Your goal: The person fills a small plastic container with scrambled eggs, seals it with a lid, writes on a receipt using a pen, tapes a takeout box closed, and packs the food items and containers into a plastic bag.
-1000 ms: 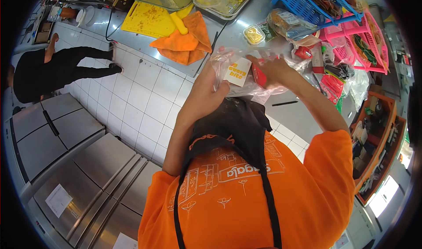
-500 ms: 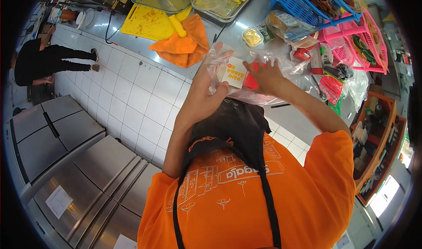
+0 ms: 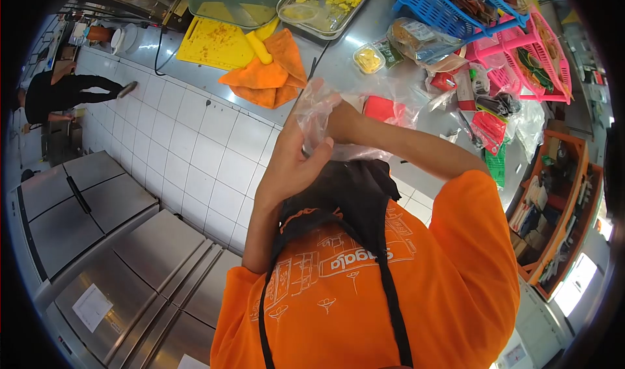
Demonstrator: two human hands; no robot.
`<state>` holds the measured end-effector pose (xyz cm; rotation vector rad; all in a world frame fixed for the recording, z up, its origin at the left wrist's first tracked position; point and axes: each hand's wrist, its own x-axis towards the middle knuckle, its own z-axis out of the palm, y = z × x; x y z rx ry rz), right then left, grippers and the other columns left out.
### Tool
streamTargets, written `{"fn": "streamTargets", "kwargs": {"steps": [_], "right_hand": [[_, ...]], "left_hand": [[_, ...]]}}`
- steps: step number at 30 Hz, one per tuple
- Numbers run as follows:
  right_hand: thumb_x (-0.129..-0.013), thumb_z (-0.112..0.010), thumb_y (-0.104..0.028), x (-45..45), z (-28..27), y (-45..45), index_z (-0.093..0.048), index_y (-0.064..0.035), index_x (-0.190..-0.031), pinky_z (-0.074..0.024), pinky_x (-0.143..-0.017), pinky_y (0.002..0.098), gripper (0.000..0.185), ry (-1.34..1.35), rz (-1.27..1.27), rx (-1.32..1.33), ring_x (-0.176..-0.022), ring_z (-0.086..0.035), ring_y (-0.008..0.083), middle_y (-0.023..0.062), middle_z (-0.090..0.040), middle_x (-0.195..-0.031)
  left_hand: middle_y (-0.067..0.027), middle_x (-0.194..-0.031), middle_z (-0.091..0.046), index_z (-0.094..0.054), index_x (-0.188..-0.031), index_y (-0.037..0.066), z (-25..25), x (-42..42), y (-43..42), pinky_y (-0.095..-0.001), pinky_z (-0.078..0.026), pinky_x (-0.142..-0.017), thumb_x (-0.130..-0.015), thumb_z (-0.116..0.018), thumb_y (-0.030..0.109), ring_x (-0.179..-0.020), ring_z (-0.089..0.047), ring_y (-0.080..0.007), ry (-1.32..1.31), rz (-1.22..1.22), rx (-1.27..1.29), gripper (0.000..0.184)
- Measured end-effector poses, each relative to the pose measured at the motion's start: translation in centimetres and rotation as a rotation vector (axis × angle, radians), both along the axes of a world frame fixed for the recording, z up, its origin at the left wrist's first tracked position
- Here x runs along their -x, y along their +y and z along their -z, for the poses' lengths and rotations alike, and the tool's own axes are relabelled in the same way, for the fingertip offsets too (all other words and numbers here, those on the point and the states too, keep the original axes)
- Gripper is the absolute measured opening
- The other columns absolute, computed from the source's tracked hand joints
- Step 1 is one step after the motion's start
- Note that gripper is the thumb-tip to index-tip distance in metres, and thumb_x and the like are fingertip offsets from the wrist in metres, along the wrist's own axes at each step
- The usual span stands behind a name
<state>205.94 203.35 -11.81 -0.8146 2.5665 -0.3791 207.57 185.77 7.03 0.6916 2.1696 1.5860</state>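
Observation:
Clear plastic is bunched over and around my left hand, whose thumb stands out from the partly covered fingers. My right hand reaches across against the same plastic beside it, its fingertips hidden. A red packet lies under or within the clear film just past my right wrist. The white card with orange print is mostly hidden behind my right hand. Above them on the steel counter sits a small clear tub of yellow food.
Orange cloth and a yellow board lie at the upper left, near a metal tray. Blue basket and pink basket stand at the right. Another person is across the tiled floor.
My right hand has moved left from the red packet to beside my left hand, uncovering the packet and covering the printed card. The other person has moved farther away.

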Motion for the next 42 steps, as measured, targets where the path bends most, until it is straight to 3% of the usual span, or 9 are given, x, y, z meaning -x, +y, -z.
{"fn": "streamTargets", "kwargs": {"steps": [6, 8, 12, 13, 20, 25, 31, 38, 42], "right_hand": [[-0.092, -0.064, -0.034, 3.1, -20.1, 9.1, -0.067, -0.0035, -0.115, -0.0524, -0.089, 0.0403, 0.039, -0.692, -0.010, 0.507, -0.098, -0.068, 0.0304, 0.0117, -0.072, -0.103], [-0.094, -0.062, -0.039, 6.5, -16.0, 12.7, -0.064, -0.0081, -0.124, -0.0528, -0.091, 0.0384, 0.043, -0.460, 0.442, 0.615, -0.097, -0.069, 0.0298, 0.0122, -0.073, -0.102], [-0.085, -0.070, -0.048, 9.6, -4.6, 12.8, -0.046, -0.0214, -0.144, -0.0527, -0.096, 0.0473, 0.069, 0.087, 0.730, -0.136, -0.111, -0.064, 0.0393, 0.0210, -0.062, -0.124], [-0.082, -0.072, -0.049, 9.6, -2.4, 12.3, -0.042, -0.0239, -0.147, -0.0525, -0.096, 0.0497, 0.076, 0.132, 0.725, -0.309, -0.114, -0.062, 0.0421, 0.0230, -0.059, -0.128], [-0.073, -0.077, -0.035, 8.8, -7.2, 11.5, -0.045, -0.0231, -0.144, -0.0517, -0.095, 0.0545, 0.079, 0.068, 0.696, -0.185, -0.121, -0.054, 0.0462, 0.0240, -0.050, -0.131], [-0.074, -0.077, -0.025, 3.9, -21.0, 10.3, -0.052, -0.0172, -0.138, -0.0484, -0.098, 0.0436, 0.069, -0.198, 0.217, 0.338, -0.115, -0.058, 0.0355, 0.0197, -0.057, -0.122], [-0.078, -0.077, -0.022, -1.0, -11.3, 2.7, -0.054, -0.0145, -0.133, -0.0477, -0.101, 0.0430, 0.060, 0.076, 0.125, -0.059, -0.124, -0.056, 0.0339, 0.0210, -0.049, -0.140], [-0.093, -0.058, -0.019, 3.7, -15.3, 10.8, -0.066, -0.0081, -0.115, -0.0553, -0.085, 0.0387, 0.026, -0.422, 0.280, 0.838, -0.094, -0.070, 0.0254, 0.0114, -0.071, -0.107], [-0.093, -0.051, -0.017, 10.5, -7.8, 14.1, -0.057, -0.0060, -0.127, -0.0579, -0.079, 0.0401, 0.036, -0.294, 0.866, -0.112, -0.086, -0.071, 0.0282, 0.0187, -0.070, -0.098]], "left_hand": [[-0.0169, -0.151, -0.046, -0.048, -0.146, 0.005, 0.8, -0.8, -1.8, -0.0359, -0.033, -0.109, -0.092, -0.061, 0.006, -0.134, -0.042, -0.0250, -0.244, -0.035, -0.078, 0.056], [-0.0183, -0.149, -0.049, -0.048, -0.146, 0.006, 1.3, -1.0, -1.9, -0.0365, -0.033, -0.114, -0.094, -0.061, 0.009, -0.140, -0.043, -0.0261, -0.298, -0.039, -0.078, 0.054], [-0.0084, -0.146, -0.052, -0.044, -0.149, 0.005, 1.3, -0.2, -1.2, -0.0244, -0.049, -0.059, -0.097, -0.061, 0.016, -0.069, -0.053, -0.0079, -0.258, 0.067, 0.132, 0.056], [-0.0121, -0.145, -0.053, -0.044, -0.148, 0.005, 0.6, 0.1, -1.1, -0.0280, -0.047, -0.075, -0.097, -0.061, 0.019, -0.089, -0.053, -0.0155, -0.280, 0.069, 0.168, 0.055], [-0.0217, -0.143, -0.052, -0.043, -0.148, 0.003, -0.1, 1.1, -1.4, -0.0386, -0.039, -0.109, -0.099, -0.061, 0.029, -0.132, -0.051, -0.0334, -0.173, -0.091, 0.133, 0.057], [-0.0132, -0.133, -0.056, -0.039, -0.151, 0.003, 1.3, 2.1, -1.2, -0.0267, -0.052, -0.061, -0.102, -0.056, 0.044, -0.078, -0.058, -0.0130, -0.117, -0.128, 0.077, 0.066], [-0.0214, -0.141, -0.052, -0.043, -0.147, 0.002, -1.4, 1.4, 0.0, -0.0368, -0.043, -0.101, -0.101, -0.058, 0.037, -0.122, -0.053, -0.0279, -0.140, -0.037, 0.079, 0.059], [-0.0119, -0.114, -0.060, -0.044, -0.149, 0.006, -0.4, 0.6, -1.9, -0.0258, -0.047, -0.060, -0.102, -0.057, 0.039, -0.070, -0.053, -0.0108, -0.411, -0.139, 0.019, 0.059], [-0.0136, -0.121, -0.060, -0.046, -0.148, 0.006, -0.3, 0.2, -1.3, -0.0257, -0.047, -0.061, -0.102, -0.058, 0.037, -0.073, -0.055, -0.0112, -0.399, -0.099, 0.082, 0.057]]}}
